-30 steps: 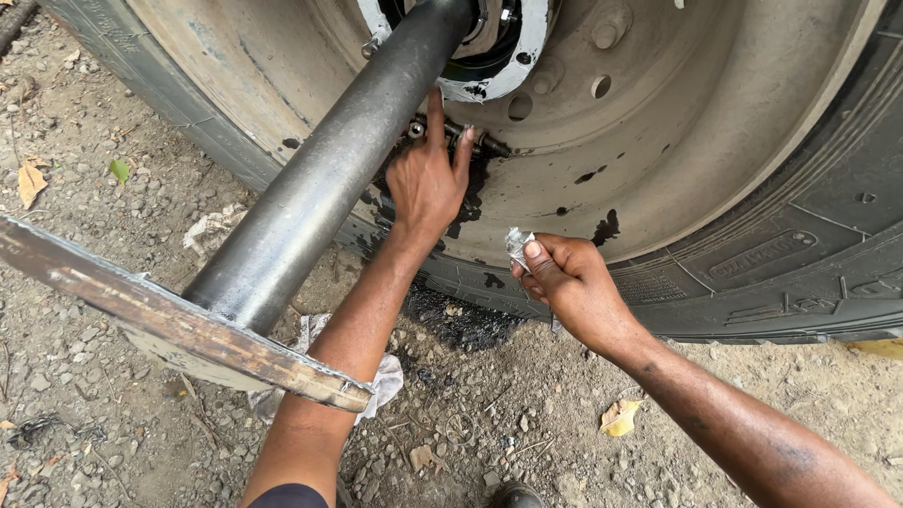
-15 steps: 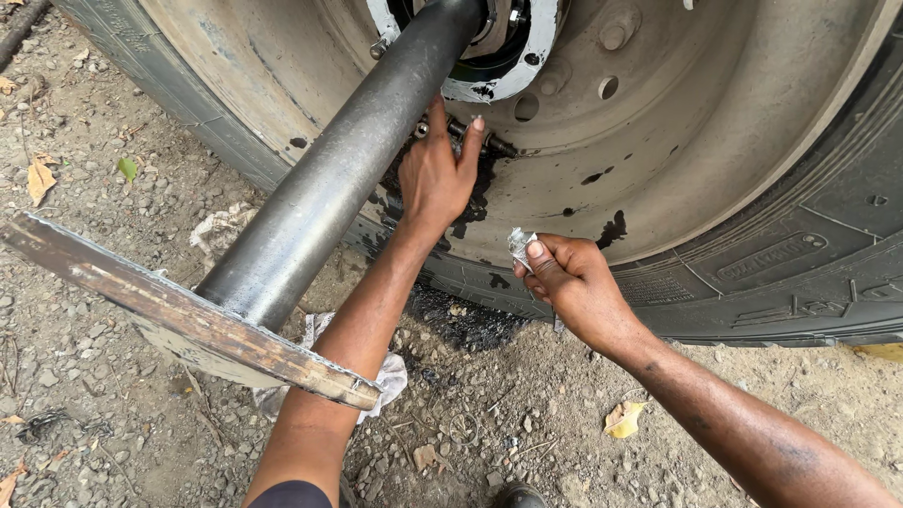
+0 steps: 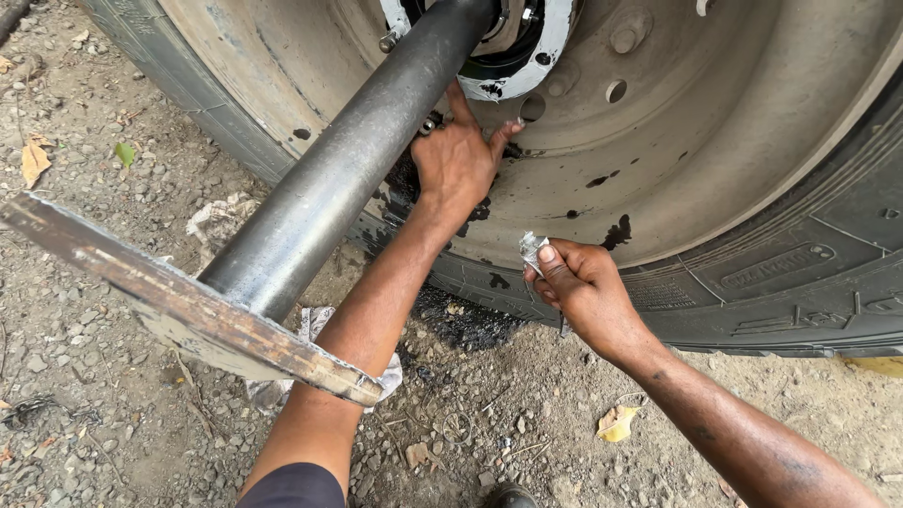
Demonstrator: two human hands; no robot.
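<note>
A large truck wheel [image 3: 715,141] lies on its side edge before me, its rim dished and stained with dark grease. A long dark steel tube [image 3: 348,169] sticks out of the hub ring [image 3: 550,52] toward me and ends in a flat rusty cross bar [image 3: 179,292]. My left hand [image 3: 461,155] reaches under the tube, fingers pressed on the rim just below the hub ring, beside a bolt. My right hand [image 3: 578,282] hovers near the tyre's lower edge, pinching a small crumpled silvery packet [image 3: 531,249].
Thick black tyre tread [image 3: 800,273] curves along the right. The ground is gravel and dirt with a dark oil patch [image 3: 461,320], a dirty white rag [image 3: 376,376] under the cross bar, dry leaves [image 3: 616,423] and scraps of paper [image 3: 212,221].
My left hand has slid a little higher on the rim toward the hub ring. My right hand still holds the packet in about the same place.
</note>
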